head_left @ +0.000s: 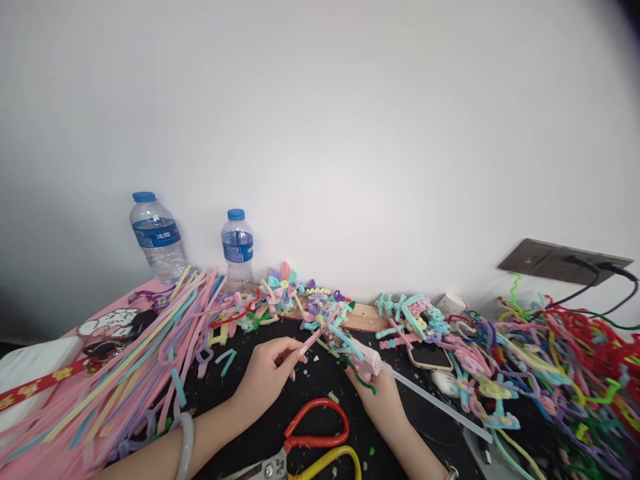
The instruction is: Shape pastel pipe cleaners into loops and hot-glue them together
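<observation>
My left hand (267, 377) pinches a short pink pipe cleaner (316, 337) between thumb and fingertips, its far end pointing up to the right. In my right hand (383, 397) is a pale pink hot glue gun (367, 361), with a long translucent glue stick (437, 403) sticking out of its back to the lower right. My right fingers are partly hidden behind the gun. Just beyond both hands lie pastel pipe-cleaner flowers (284, 285), and blue and green pieces overlap the gun's front. Between my forearms rest scissors (317, 441) with one red and one yellow handle.
Loose pastel pipe cleaners (145, 360) spread over the left side. Two water bottles (238, 247) stand by the wall. At right are a phone (431, 357), a white mouse (444, 383) and a tangled multicoloured pile (560, 380). Cables hang from a wall socket (550, 259).
</observation>
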`<state>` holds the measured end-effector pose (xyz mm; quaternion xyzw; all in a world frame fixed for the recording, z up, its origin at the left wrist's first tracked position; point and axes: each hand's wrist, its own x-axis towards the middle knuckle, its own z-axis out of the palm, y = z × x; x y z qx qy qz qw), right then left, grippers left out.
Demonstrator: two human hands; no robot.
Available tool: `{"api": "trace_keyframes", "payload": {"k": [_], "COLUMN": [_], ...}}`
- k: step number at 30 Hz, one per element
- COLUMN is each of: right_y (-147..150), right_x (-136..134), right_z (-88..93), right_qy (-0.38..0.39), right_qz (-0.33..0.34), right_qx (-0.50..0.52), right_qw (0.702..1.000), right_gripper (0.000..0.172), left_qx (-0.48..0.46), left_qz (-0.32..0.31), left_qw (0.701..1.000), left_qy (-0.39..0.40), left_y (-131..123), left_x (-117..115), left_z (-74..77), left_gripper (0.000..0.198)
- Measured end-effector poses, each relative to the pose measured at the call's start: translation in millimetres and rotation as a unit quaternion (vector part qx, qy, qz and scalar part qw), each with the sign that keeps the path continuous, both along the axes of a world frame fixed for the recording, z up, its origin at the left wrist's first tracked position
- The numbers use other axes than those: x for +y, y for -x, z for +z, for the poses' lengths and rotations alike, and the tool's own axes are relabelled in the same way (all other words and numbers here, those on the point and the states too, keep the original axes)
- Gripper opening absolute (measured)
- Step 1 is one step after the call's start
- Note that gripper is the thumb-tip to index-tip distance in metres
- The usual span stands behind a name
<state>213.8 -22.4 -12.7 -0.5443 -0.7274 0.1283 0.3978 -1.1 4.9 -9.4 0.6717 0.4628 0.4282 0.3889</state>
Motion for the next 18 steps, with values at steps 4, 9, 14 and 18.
{"api": "trace_keyframes", "payload": {"k": [4, 9, 14, 18], "right_y": [-0.2, 0.9, 2.0, 3.4], "right_x": [0.3, -0.9, -1.9, -3.4], "right_z": [-1.4, -0.8, 1.7, 2.1], "right_qy": [-0.004, -0.004, 0.012, 0.012], "right_qz": [0.011, 0.016, 0.031, 0.031], "right_qx": [-0.021, -0.017, -0.008, -0.012], "right_qw": [1.0, 1.0, 0.999, 0.999], "right_gripper": [0.022, 0.019, 0.016, 0.015], "left_qx": [-0.001, -0.01, -0.003, -0.008], "left_qz": [0.0, -0.004, -0.002, -0.006], "left_qw": [1.0, 1.0, 1.0, 1.0], "left_qy": [-0.001, -0.008, -0.013, -0.013], "left_y": [0.2, -0.5, -0.4, 0.5], "left_x": [0.3, -0.1, -0.5, -1.2], "left_z": [-0.1, -0.3, 1.4, 0.8], "left_gripper": [0.021, 0.021, 0.02, 0.02]}}
